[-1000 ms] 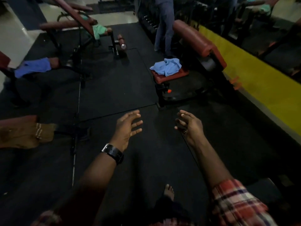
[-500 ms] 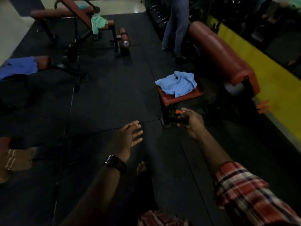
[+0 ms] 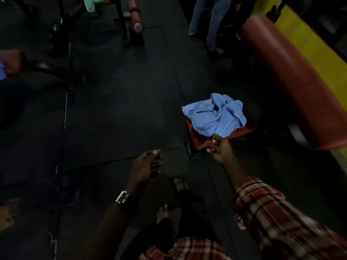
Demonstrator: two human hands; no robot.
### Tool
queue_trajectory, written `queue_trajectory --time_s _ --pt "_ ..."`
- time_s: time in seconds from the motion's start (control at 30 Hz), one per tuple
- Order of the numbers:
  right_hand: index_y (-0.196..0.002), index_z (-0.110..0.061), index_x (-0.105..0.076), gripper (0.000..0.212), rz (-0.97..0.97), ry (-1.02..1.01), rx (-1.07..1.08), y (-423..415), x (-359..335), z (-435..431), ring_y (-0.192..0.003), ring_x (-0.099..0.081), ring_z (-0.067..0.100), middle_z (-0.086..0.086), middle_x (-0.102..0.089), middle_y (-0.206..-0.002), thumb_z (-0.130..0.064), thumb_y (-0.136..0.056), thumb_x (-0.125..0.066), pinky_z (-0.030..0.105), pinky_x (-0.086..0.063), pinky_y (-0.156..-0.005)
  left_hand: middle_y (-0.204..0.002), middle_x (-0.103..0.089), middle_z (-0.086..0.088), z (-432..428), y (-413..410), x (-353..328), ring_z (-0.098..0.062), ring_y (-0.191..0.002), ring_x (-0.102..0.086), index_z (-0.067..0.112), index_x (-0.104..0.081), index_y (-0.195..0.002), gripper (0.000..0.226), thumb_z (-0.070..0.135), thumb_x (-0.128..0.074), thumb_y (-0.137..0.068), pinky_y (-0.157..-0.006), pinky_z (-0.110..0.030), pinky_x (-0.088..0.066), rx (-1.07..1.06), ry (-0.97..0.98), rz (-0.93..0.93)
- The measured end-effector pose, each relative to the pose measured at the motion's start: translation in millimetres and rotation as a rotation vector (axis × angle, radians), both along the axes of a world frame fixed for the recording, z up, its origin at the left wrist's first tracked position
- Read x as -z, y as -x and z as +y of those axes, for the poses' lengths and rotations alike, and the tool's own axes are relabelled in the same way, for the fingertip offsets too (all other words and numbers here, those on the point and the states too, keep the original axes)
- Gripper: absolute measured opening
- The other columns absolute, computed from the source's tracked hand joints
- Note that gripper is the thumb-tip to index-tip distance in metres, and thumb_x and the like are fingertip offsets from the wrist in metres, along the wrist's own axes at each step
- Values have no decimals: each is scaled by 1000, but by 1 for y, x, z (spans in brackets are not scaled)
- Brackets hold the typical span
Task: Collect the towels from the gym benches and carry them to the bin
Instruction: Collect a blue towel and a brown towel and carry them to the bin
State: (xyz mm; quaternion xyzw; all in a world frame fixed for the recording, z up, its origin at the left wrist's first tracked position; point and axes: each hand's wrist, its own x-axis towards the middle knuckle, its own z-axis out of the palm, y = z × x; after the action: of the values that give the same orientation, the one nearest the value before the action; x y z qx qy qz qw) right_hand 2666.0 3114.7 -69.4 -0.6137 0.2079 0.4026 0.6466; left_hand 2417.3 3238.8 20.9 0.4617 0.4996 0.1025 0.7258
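Note:
A crumpled light blue towel [image 3: 216, 115] lies on the red seat pad [image 3: 242, 133] of a gym bench just ahead and to the right. My right hand [image 3: 220, 147] reaches to the towel's near edge, its fingertips touching the cloth; no closed grip shows. My left hand [image 3: 145, 167], with a watch on the wrist, hangs over the black floor mat with fingers loosely apart and nothing in it. A green towel [image 3: 92, 3] hangs on a bench at the top left. A blue towel [image 3: 1, 70] peeks in at the left edge.
The bench's long red back pad [image 3: 293, 77] runs along the right beside a yellow band [image 3: 323, 53]. A person's legs in jeans [image 3: 208, 17] stand at the top. A red roller pad [image 3: 136, 15] and black bench frames stand top left. My bare feet [image 3: 180, 184] are below.
I have stepped closer to the bench with the blue towel. My right hand has moved forward from mid-air to the towel's near edge. My left hand stays low and holds nothing.

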Motion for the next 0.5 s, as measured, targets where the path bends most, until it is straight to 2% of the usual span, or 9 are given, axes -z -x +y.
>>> queue_trajectory --time_s 0.07,0.13,0.2,0.33,0.4,0.5 --pt "-105 -14 -57 12 -27 23 17 -22 16 20 -65 -56 12 0 -55 -81 -17 -93 -55 22 -41 -43 -98 -68 -6 23 -8 6 -20 -87 -64 20 -65 -97 21 22 -45 -101 -71 -34 -48 -45 10 26" --pt "-103 -9 -57 10 -38 10 35 -42 28 42 -75 -59 17 3 -59 -89 -8 -94 -54 23 -49 -51 -96 -67 -5 46 -17 10 -19 -84 -63 19 -64 -95 21 20 -44 -102 -70 -33 -47 -131 23 56" --pt "-95 -6 -58 5 0 43 49 -56 35 61 -82 -62 24 9 -62 -95 -3 -93 -55 26 -48 -58 -93 -65 -4 60 -27 10 -17 -81 -60 19 -62 -93 21 18 -44 -101 -69 -32 -45 -211 44 77" --pt "-77 -4 -59 11 -32 201 70 -70 43 86 -64 -58 20 12 -63 -83 -7 -86 -65 32 -47 -58 -94 -64 -3 68 -47 7 -16 -81 -59 19 -62 -94 17 18 -46 -101 -69 -31 -45 -256 72 90" --pt "-81 -4 -61 7 -73 291 39 -75 44 94 -62 -55 19 12 -63 -81 -9 -84 -65 30 -43 -53 -94 -65 -4 74 -60 4 -17 -83 -60 19 -63 -95 17 18 -47 -100 -69 -32 -46 -281 74 86" --pt "-83 -6 -62 8 -93 294 -61 -72 39 114 -58 -53 19 9 -59 -70 -13 -85 -64 28 -40 -51 -97 -65 -4 81 -73 1 -18 -86 -60 19 -64 -97 16 18 -48 -100 -72 -32 -47 -319 69 62"
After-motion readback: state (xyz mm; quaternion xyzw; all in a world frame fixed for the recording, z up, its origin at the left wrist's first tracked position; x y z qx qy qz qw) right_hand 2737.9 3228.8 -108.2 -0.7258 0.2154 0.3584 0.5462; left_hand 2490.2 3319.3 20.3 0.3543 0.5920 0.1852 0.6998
